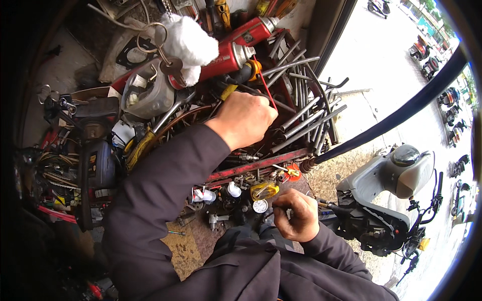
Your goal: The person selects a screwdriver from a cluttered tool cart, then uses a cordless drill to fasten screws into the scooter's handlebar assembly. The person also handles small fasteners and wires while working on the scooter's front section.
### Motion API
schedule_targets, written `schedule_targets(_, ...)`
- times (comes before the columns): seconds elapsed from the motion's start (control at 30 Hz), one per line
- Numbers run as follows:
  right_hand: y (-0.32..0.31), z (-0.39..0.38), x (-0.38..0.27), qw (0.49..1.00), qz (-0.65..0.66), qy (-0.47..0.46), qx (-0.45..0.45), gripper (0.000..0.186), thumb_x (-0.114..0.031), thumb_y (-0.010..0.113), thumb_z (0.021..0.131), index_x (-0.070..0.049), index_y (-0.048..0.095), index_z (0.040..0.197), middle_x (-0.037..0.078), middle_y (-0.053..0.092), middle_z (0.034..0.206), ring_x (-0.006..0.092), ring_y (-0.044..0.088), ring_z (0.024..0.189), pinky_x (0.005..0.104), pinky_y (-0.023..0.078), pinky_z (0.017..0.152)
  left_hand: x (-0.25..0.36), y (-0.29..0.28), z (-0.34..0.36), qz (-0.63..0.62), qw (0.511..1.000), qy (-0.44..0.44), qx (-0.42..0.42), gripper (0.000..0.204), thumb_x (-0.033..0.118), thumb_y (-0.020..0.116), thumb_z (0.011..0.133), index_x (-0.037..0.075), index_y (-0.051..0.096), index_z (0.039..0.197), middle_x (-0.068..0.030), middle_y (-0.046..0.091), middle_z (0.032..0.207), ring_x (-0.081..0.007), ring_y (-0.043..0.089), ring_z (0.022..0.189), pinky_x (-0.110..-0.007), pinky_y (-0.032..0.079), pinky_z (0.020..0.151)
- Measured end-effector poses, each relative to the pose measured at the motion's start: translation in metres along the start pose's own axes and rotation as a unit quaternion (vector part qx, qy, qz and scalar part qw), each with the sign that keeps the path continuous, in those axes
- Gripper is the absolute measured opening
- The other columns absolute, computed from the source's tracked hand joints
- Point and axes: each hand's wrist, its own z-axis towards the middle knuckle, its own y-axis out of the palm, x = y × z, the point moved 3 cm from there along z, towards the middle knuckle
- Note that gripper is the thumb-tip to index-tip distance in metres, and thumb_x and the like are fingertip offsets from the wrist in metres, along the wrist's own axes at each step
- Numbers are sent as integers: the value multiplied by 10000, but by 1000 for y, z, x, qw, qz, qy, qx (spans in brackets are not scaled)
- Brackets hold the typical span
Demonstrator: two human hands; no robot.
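A: What is the left hand doing?

B: It is reaching into a cluttered red tool tray, knuckles up, fingers curled closed among the tools. What they are gripping I cannot tell; a thin red straw is running up from just beside the knuckles.

A: And the right hand?

B: It is sitting lower, near the tray's front edge, fingers pinched shut on a thin wire.

A: How many spray cans are showing?

B: Two red cans, lying side by side beyond the left hand, nozzles pointing right. The straw is leading toward the nearer one.

A: Anything else countable?

B: A bundle of grey metal rods, roughly a dozen, is lying to the right of the left hand. One key ring with a key and a white fluffy charm is hanging above the cans. One clear plastic tub is sitting left of the hand. One grey scooter is standing on the pavement to the right, and one black hose is crossing above it.
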Motion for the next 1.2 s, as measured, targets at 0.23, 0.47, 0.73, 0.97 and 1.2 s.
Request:
schedule_targets(0.23, -14, -10, -2, 1000, -7, 10, 24, 225, 93, 644, 722, -9, 626, 922, 113, 596, 738, 278, 625, 595, 350, 505, 548, 8, 17, 10, 87, 995, -2, -38, 90, 125, 616, 790, 126, 699, 755, -82, 688, 782, -281, 710, 733, -417, 561, 635)
schedule_targets(0.47, -19, -20, -4, 999, 1, 12, 41, 205, 92, 636, 719, -7, 632, 899, 107, 597, 737, 258, 615, 596, 335, 482, 539, 11, 18, 13, 69, 997, 20, -31, 103, 123, 628, 787, 114, 731, 785, -94, 718, 780, -279, 725, 740, -385, 565, 623)
schedule_targets(0.73, -25, -24, -9, 999, 5, 13, 43, 174, 78, 639, 732, -2, 629, 887, 104, 606, 749, 236, 605, 603, 316, 478, 553, -9, -37, -52, -707, 642, -295, -17, 67, 50, 602, 924, 50, 644, 977, -62, 677, 830, -67, 614, 635, -218, 506, 550)
schedule_targets(0.97, -14, -12, -23, 998, 34, -25, 37, 136, 79, 633, 765, 6, 618, 878, 100, 616, 756, 221, 617, 615, 307, 492, 571, 19, -56, -83, -794, 551, -252, 57, 104, 25, 602, 907, 36, 639, 1003, -93, 695, 914, -119, 663, 709, -278, 574, 646)
schedule_targets(1.2, -10, -19, -26, 998, 60, 19, 17, 131, 61, 646, 773, 1, 621, 886, 116, 615, 756, 254, 625, 628, 328, 493, 574, 24, -65, -98, -648, 691, -302, 108, 73, -13, 585, 884, 31, 612, 936, -52, 656, 839, -83, 606, 643, -240, 520, 593)
